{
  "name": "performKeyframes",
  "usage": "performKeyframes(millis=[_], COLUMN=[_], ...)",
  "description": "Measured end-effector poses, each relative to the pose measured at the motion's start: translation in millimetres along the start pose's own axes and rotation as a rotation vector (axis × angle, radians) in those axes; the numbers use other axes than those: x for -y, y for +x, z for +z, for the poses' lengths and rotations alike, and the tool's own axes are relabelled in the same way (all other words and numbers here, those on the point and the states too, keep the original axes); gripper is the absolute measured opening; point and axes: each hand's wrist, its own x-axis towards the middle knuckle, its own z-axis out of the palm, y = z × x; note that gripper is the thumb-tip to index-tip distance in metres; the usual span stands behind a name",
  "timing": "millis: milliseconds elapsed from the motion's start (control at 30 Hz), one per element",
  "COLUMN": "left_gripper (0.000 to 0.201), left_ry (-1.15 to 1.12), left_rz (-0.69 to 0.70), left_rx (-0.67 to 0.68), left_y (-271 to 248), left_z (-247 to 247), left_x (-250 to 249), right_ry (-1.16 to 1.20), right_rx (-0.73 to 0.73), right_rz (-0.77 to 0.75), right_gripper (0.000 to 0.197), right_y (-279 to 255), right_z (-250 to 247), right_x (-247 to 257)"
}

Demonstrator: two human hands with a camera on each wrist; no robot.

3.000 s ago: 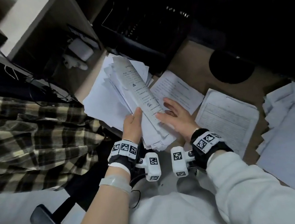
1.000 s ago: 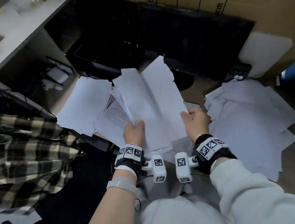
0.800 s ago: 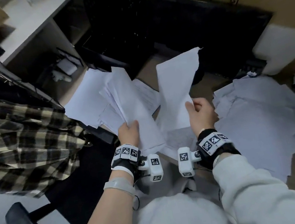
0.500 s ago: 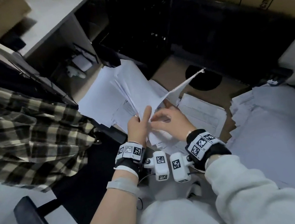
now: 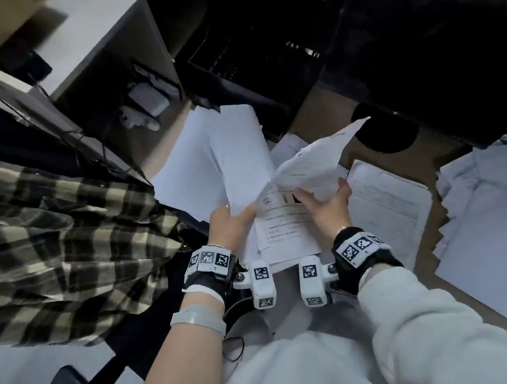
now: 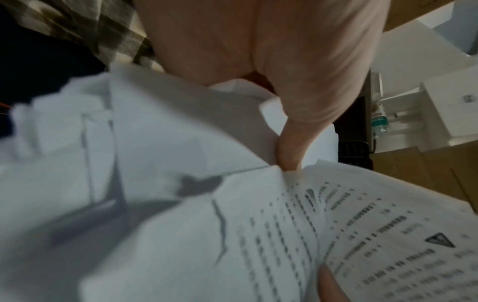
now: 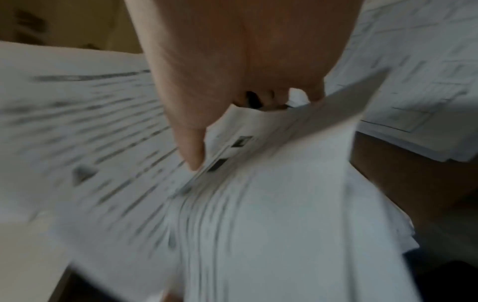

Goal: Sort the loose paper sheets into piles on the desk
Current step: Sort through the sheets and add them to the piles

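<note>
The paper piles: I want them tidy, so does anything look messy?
Yes. The big pile at right is ragged, with sheets fanned askew and edges sticking out. The bundle in the left hand is splayed too.

Pale grey-white fleece sleeve (image 5: 439, 328) on the right arm, left forearm bare with a grey wristband (image 5: 198, 318) — each wrist in a black strap (image 5: 367, 261) bearing white square-coded marker tiles (image 5: 209, 258), a white boxy camera pod (image 5: 261, 283) alongside, thin black cable (image 5: 235, 347) trailing beneath.
</note>
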Motion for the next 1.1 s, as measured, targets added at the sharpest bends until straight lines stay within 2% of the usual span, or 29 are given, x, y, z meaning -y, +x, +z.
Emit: performKeyframes(millis=[33, 67, 100, 133, 200, 233, 300, 400, 500, 533, 567, 600, 633, 667, 733, 767, 800, 867, 933, 1000, 1033, 1100], left_gripper=[0.007, 0.007, 0.007, 0.007, 0.011, 0.011, 0.007, 0.012, 0.018, 0.021, 0.022, 0.022, 0.02, 0.017, 0.01, 0.008, 0.008, 0.009, 0.02, 0.021, 0.019, 0.013], left_ry=[0.033, 0.061, 0.082, 0.101, 0.122, 0.13, 0.171, 0.214, 0.192, 0.192, 0.192, 0.189, 0.171, 0.149, 0.117, 0.112, 0.111, 0.113, 0.137, 0.152, 0.151, 0.141], left_rz=[-0.02, -0.038, -0.054, -0.064, -0.081, -0.075, -0.034, 0.049, 0.049, 0.059, 0.066, 0.07, 0.069, 0.067, 0.056, 0.057, 0.061, 0.064, 0.063, 0.049, 0.051, 0.07], left_rx=[0.001, -0.002, -0.009, -0.019, -0.062, -0.095, -0.194, -0.329, -0.429, -0.452, -0.469, -0.485, -0.496, -0.51, -0.531, -0.53, -0.525, -0.505, -0.489, -0.465, -0.455, -0.433], left_y=[4, 8, 14, 19, 31, 34, 40, 49, 54, 55, 55, 56, 57, 58, 59, 60, 60, 60, 59, 59, 58, 58], left_z=[-4, -6, -8, -10, -10, -9, -6, -3, -4, -6, -6, -8, -10, -13, -17, -19, -20, -22, -23, -23, -22, -19], left_x=[3, 5, 8, 10, 14, 14, 13, 14, 13, 11, 10, 10, 11, 12, 10, 9, 9, 8, 9, 11, 11, 11], right_ry=[0.011, -0.002, -0.033, -0.054, -0.081, -0.095, -0.112, -0.188, -0.13, -0.118, -0.096, -0.206, -0.508, -0.589, -0.284, -0.237, -0.307, -0.358, -0.379, -0.4, -0.433, -0.461], right_rx=[0.004, 0.042, 0.074, 0.096, 0.033, -0.006, -0.067, -0.18, -0.176, -0.195, -0.153, -0.051, 0.043, 0.051, 0.02, 0.009, 0.015, 0.054, 0.104, 0.128, 0.112, -0.004], right_rz=[0.103, 0.172, 0.207, 0.211, 0.176, 0.169, 0.237, 0.404, 0.53, 0.534, 0.517, 0.472, 0.404, 0.373, 0.467, 0.458, 0.42, 0.442, 0.434, 0.422, 0.409, 0.358], right_gripper=[0.109, 0.112, 0.103, 0.082, 0.023, 0.015, 0.026, 0.046, 0.048, 0.045, 0.041, 0.036, 0.03, 0.027, 0.034, 0.041, 0.045, 0.042, 0.038, 0.034, 0.036, 0.053], right_y=[8, 14, 21, 27, 43, 49, 63, 79, 91, 94, 95, 94, 96, 94, 100, 98, 94, 94, 100, 103, 100, 91], right_z=[0, -1, -3, -5, -5, -6, -9, -13, -4, 1, 5, 7, 14, 19, 32, 34, 37, 44, 50, 51, 48, 40], right_x=[-3, -5, -9, -11, -17, -23, -32, -41, -50, -53, -54, -56, -65, -62, -57, -56, -56, -59, -72, -76, -68, -52])
